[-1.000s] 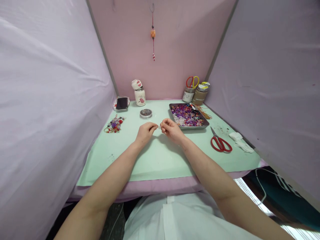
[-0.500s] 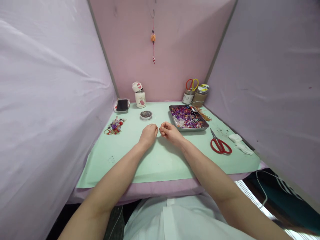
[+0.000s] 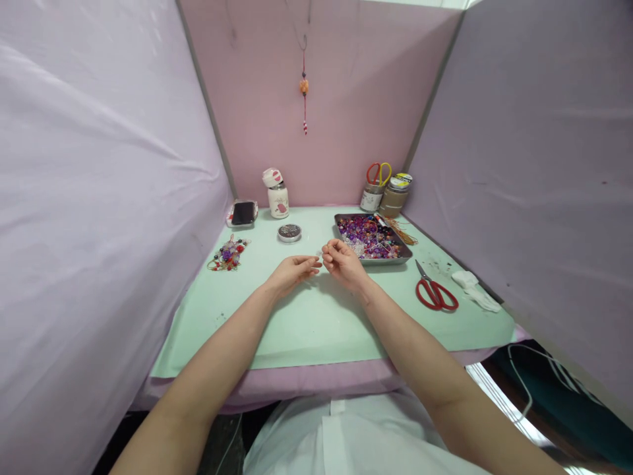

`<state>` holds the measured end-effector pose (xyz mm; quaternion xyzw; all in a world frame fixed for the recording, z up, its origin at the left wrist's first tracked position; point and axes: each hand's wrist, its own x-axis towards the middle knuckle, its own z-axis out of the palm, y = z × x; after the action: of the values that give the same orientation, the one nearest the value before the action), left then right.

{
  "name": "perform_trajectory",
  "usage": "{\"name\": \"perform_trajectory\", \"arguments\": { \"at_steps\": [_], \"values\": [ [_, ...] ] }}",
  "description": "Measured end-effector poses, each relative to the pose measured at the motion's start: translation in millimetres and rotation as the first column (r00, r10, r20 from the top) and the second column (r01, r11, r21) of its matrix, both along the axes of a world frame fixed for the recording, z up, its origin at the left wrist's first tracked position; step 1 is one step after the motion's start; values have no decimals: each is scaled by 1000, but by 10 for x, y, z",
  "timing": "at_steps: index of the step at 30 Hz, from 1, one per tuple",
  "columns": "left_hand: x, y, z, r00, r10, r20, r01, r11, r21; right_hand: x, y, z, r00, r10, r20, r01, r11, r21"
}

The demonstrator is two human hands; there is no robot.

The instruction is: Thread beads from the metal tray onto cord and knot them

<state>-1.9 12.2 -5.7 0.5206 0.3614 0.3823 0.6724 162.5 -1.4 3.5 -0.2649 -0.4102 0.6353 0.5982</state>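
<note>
My left hand (image 3: 293, 271) and my right hand (image 3: 342, 261) meet over the middle of the green mat (image 3: 316, 316), fingertips almost touching. Both pinch something tiny and clear between thumb and fingers; a small clear bead (image 3: 319, 253) shows just above the fingertips. Any thread between them is too fine to see. A metal tray (image 3: 406, 253) of purple, clear and red beads lies just right of my right hand.
Red scissors (image 3: 435, 293) and white cloth (image 3: 475, 288) lie at the right. A beaded string pile (image 3: 227, 254) sits left, a round tin (image 3: 289, 232), a phone (image 3: 242, 213), a white bottle (image 3: 277, 198) and two jars (image 3: 386, 191) stand behind. Fabric walls enclose three sides.
My hands closed into fists side by side half a second ago, then loosened into a pinch again. The view tilted slightly, so the table sits lower in the picture.
</note>
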Motion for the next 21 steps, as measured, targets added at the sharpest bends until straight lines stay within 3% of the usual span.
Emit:
{"name": "perform_trajectory", "arguments": {
  "at_steps": [3, 8, 14, 18, 21],
  "values": [
    [43, -27, 29, 994, 3, 108, -2, 1000, -11, -28, -15, -20, 999, 44, 11, -44, 999, 3],
    [45, -26, 38, 974, 166, 152, -160, 986, -53, -40, -38, -38, 995, 77, 70, -78, 997, 16],
    [31, -40, 106, 943, 280, 181, -281, 959, -20, -24, -22, 10, 952, -119, 282, 121, 993, 10],
    [10, -8, 113, 925, 317, 209, -326, 945, 13, 115, -153, 152, 842, -235, 486, 204, 972, 118],
    [-8, 15, 114, 911, 342, 229, -359, 933, 36, 449, -421, 221, 631, -316, 709, 186, 948, 257]
  ]
}}
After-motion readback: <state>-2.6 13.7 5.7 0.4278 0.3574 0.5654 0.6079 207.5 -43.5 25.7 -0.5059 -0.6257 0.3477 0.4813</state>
